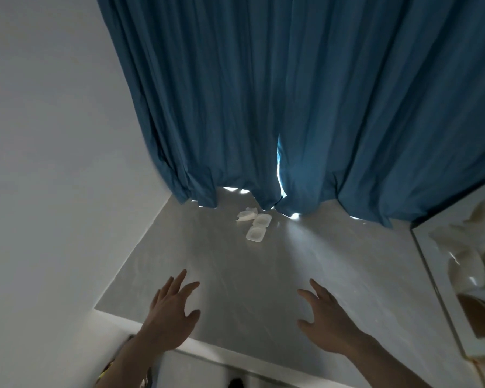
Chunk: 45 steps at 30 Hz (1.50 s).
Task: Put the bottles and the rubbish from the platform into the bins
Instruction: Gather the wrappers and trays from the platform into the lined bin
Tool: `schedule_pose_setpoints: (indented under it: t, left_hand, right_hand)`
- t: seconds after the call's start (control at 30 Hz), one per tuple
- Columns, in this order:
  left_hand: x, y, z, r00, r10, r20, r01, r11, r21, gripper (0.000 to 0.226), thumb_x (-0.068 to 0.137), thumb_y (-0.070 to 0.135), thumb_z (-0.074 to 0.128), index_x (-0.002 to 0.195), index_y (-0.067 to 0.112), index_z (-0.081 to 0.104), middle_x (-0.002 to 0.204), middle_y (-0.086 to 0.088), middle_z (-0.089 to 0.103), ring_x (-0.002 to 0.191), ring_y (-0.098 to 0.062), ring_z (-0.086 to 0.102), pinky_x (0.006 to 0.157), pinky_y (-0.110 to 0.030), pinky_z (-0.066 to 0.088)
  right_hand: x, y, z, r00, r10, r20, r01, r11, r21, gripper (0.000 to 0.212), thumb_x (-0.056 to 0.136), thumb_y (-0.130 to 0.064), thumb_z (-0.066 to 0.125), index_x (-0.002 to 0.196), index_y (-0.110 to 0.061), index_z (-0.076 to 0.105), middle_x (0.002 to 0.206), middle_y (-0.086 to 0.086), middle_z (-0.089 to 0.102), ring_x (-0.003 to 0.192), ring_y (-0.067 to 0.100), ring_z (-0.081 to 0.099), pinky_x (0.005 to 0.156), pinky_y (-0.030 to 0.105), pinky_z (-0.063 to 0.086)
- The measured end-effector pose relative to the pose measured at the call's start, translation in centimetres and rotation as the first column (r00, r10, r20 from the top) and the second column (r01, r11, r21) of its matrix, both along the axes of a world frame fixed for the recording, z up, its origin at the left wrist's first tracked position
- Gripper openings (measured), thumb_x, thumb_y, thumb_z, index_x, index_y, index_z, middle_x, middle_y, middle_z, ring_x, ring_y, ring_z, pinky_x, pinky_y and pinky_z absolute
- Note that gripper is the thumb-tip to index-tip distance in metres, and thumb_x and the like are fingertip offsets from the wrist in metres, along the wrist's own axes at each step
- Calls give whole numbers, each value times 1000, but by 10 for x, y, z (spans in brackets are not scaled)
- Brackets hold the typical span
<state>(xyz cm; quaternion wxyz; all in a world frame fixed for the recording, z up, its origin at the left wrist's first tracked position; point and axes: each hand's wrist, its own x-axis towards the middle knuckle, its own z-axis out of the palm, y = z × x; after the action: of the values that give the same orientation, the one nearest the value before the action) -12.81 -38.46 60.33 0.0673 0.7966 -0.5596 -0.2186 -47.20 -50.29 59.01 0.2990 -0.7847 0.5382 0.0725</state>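
On the grey stone platform (235,275), near the curtain, lies a crumpled white tissue (246,215). Right beside it sit two small white plastic containers, one (262,220) farther back and one (255,234) closer to me. My left hand (172,309) hovers over the platform's near left part with fingers spread, holding nothing. My right hand (326,320) reaches over the near right part, fingers also spread and empty. Both hands are well short of the rubbish. No bottle and no bin is in view.
A blue curtain (291,107) hangs over the platform's far edge, with light showing under it. A white wall (53,163) bounds the left side. A mirror-like panel (465,270) stands at the right edge. The floor shows below the platform's front edge.
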Motion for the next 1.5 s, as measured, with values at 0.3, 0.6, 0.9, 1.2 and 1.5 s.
schedule_pose_setpoints:
  t: [0.3, 0.6, 0.9, 1.2, 1.5]
  left_hand:
    - [22, -119, -18, 997, -67, -45, 70, 996, 63, 66, 95, 41, 55, 155, 41, 28, 170, 9, -3, 157, -21, 0, 127, -42, 10]
    - [54, -230, -77, 982, -170, -79, 185, 953, 242, 67, 92, 41, 55, 155, 39, 32, 170, 6, 0, 156, -24, 8, 124, -39, 15]
    - [79, -332, -164, 948, -317, 25, 279, 867, 412, 74, 95, 34, 55, 160, 28, 20, 169, -4, -12, 156, -30, 2, 126, -44, 15]
    - [97, -460, -321, 941, -318, 114, 236, 860, 452, 85, 90, 31, 70, 159, 24, 22, 168, -5, -20, 154, -35, 11, 118, -47, 34]
    - [102, -574, -428, 970, -225, 96, 181, 924, 337, 110, 76, 43, 86, 159, 33, 14, 159, -5, -41, 145, -42, 31, 111, -50, 42]
  right_hand:
    - [28, -80, -22, 999, -38, -35, 39, 999, 30, 74, 92, -47, 56, 157, -36, 23, 169, -6, -6, 156, 25, 4, 123, 41, 23]
    - [76, -160, -52, 995, -48, -86, 54, 996, 72, 72, 94, -44, 56, 157, -32, 23, 169, -3, -3, 155, 23, 10, 121, 35, 26]
    - [113, -248, -125, 988, -41, -149, 51, 996, 69, 79, 93, -36, 56, 159, -34, 12, 168, -4, -11, 156, 28, -4, 123, 43, 24]
    - [165, -357, -289, 985, 23, -172, -14, 998, 54, 88, 91, -27, 57, 161, -30, 4, 168, 1, -6, 155, 31, 4, 121, 44, 29]
    - [209, -411, -414, 999, 27, -37, -24, 996, 82, 113, 91, -32, 69, 151, -48, -25, 166, 9, -21, 150, 43, 22, 113, 48, 38]
